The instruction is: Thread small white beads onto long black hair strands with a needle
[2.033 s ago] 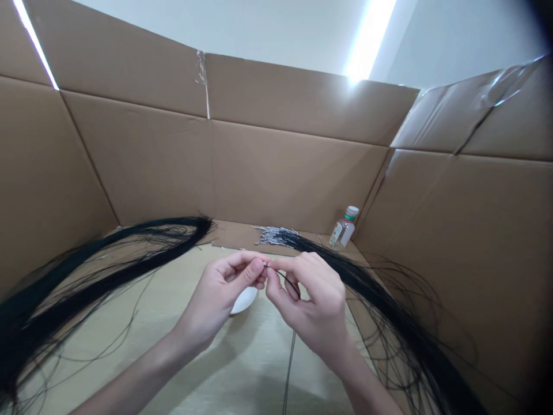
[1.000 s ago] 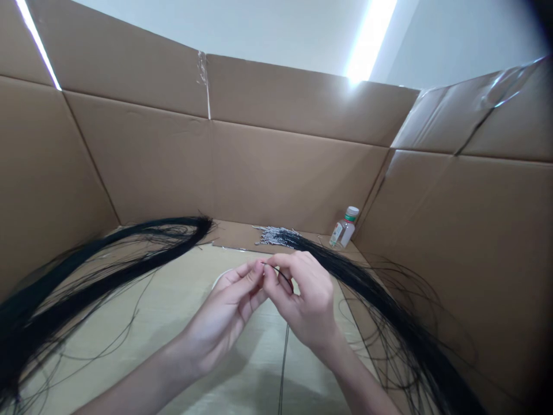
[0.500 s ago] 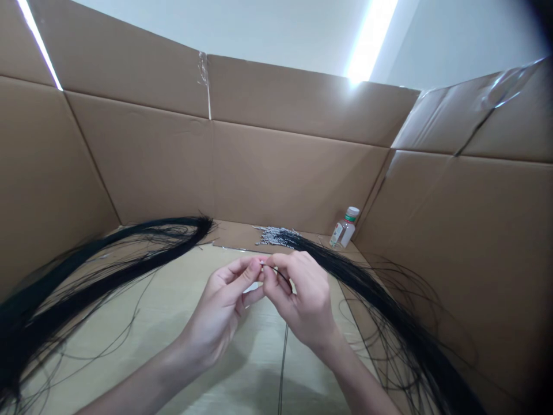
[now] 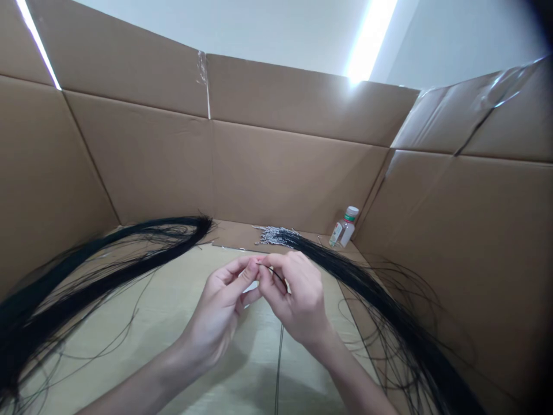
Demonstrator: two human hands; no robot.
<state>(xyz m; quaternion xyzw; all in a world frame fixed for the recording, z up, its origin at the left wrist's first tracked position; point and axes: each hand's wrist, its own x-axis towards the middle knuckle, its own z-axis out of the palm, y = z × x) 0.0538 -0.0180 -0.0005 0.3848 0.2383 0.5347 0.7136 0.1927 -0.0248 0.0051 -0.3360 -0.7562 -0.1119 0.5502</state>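
Note:
My left hand [image 4: 222, 305] and my right hand [image 4: 298, 294] meet near the middle of the view, fingertips almost touching. A thin black cord [image 4: 279, 357] is pinched in my right hand; it curves over the fingers and hangs down below the hand. The cord's tip reaches my left thumb and forefinger, which are pressed together. Whatever small thing lies between those left fingertips is too small to make out. Behind my hands lies a bundle of black cords [image 4: 345, 268] with silvery beaded ends [image 4: 276, 236].
Another bundle of black strands [image 4: 129, 271] curves along the left side. A small bottle with a white cap [image 4: 343, 229] stands at the back right. Tall cardboard walls [image 4: 294, 173] enclose the pale work surface [image 4: 173, 311]. Loose cords loop out at the right.
My right hand has shifted slightly to the left, closer to my left fingertips, and the hanging cord has moved left with it. My left hand has barely moved.

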